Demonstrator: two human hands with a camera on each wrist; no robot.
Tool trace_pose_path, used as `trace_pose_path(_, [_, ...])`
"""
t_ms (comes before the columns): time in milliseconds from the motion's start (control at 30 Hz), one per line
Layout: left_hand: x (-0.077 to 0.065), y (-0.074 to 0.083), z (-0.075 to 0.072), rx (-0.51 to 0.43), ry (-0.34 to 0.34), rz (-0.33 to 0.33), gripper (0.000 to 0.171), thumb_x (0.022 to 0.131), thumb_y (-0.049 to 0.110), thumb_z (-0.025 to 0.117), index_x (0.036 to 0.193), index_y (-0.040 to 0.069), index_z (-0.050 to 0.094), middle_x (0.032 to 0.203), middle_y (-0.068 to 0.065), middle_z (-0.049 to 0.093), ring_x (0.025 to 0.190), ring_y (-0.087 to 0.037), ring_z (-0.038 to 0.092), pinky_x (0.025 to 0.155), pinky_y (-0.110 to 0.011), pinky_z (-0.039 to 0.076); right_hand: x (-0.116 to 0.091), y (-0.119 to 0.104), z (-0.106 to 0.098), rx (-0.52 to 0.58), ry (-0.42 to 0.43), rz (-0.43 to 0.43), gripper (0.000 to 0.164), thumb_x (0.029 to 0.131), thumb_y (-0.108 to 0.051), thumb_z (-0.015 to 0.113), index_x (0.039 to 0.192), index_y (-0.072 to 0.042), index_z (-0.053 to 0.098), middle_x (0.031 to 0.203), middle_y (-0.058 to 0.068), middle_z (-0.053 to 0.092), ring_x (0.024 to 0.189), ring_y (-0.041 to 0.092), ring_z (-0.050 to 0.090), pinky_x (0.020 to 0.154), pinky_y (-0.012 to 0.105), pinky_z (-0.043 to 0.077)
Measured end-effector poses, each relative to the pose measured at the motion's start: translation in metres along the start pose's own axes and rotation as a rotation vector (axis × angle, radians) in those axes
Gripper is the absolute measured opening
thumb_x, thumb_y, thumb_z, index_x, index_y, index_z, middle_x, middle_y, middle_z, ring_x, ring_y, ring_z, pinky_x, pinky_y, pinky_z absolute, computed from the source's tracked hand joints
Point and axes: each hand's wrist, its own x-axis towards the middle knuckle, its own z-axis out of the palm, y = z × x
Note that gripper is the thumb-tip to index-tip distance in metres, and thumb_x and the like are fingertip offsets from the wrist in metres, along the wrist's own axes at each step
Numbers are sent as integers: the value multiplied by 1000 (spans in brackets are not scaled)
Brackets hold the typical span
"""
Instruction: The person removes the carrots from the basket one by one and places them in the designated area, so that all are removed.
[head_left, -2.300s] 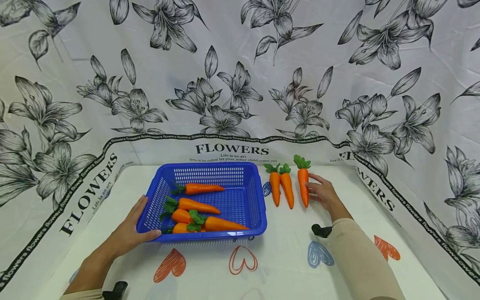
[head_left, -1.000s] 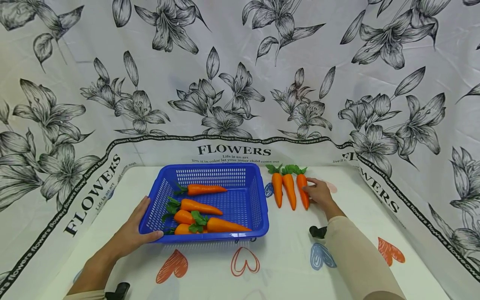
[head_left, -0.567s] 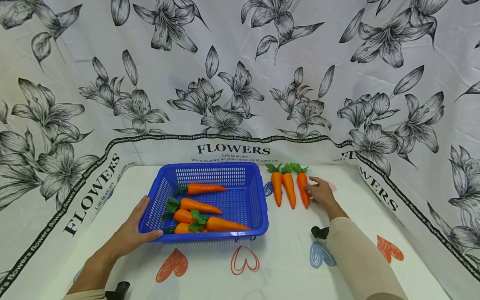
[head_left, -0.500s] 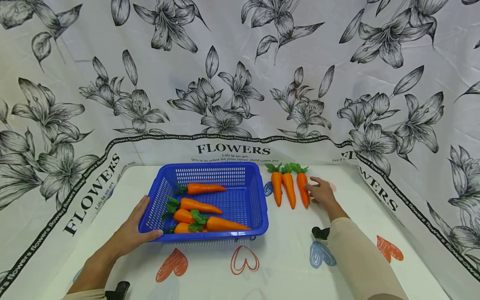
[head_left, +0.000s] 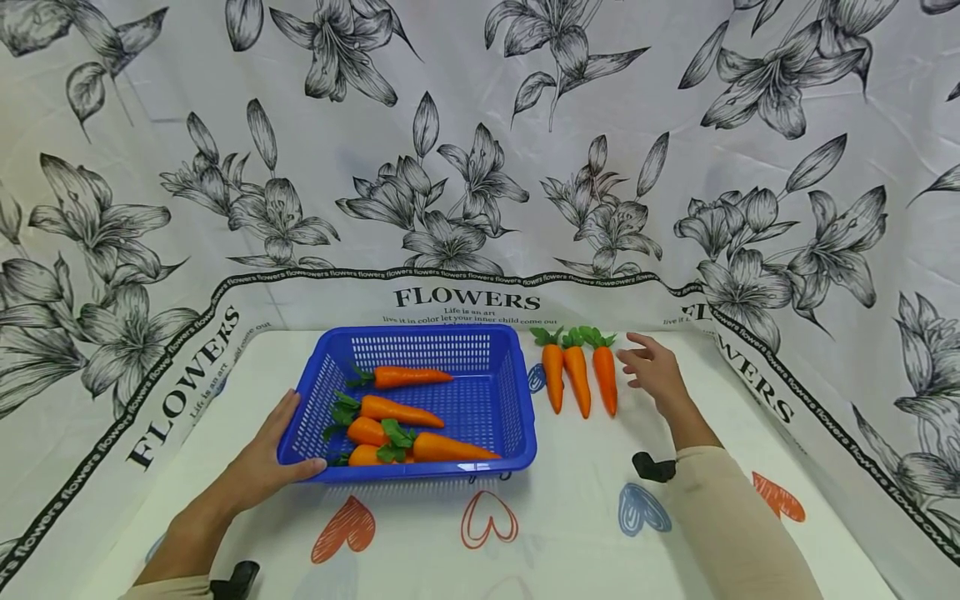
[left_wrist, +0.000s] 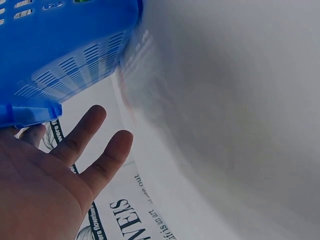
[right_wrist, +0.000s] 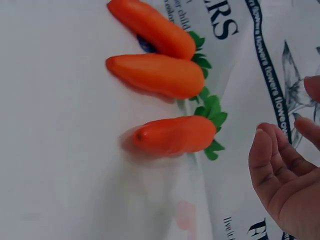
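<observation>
In the head view my left hand (head_left: 258,457) rests against the left end of a blue plastic basket (head_left: 527,417), thumb on the front rim. The left wrist view shows its fingers (left_wrist: 107,157) stretched out below the rim, not curled round it. Inside the basket lie several orange toy carrots (head_left: 412,377) with green leaves. To the basket's right, three more carrots lie side by side, leaves toward the back; the rightmost carrot (head_left: 604,382) is nearest my right hand (head_left: 654,371). That hand hovers just right of it, fingers loosely bent and holding nothing.
A white table cover (head_left: 570,517) with printed hearts lies under everything. Behind and at the sides hangs a white cloth (head_left: 480,200) with black flower prints. Beside the rightmost carrot stand the middle carrot (head_left: 576,379) and the left one (head_left: 552,375).
My right hand brought the rightmost carrot left toward the other two, then let go and moved slightly right and up, away from it. The left hand and basket stayed in place.
</observation>
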Motion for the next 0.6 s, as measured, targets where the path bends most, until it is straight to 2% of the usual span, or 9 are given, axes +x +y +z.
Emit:
trace_pose_path(267, [0,2,-3,-12,-3,12,101,70,36,69,140,25,-4,144,-3,-10,124,-43,6,83,-68,19,-24,-45,-6,137,-25,-180,55,78,-41,60,127,-21,43,108,11,52,86,30,53,64,34,51])
trace_pose_path(467, [0,-1,-2,-27,2,23,100,71,35,69,140,24,-3,144,-3,-11,124,-42,5,84,-68,17,-42,-82,-5,243,-111,-311,47,83,-31,58,126,-18,45,108,14,53,88,37,50,66,39,50])
trace_pose_path(600, [1,-1,-2,-24,0,20,101,71,35,69,140,24,-4,143,-3,-11,124,-43,5,83,-68,17,-54,-104,-4,282,-182,-388,45,84,-28,56,126,-17,45,109,16,53,86,33,51,68,42,49])
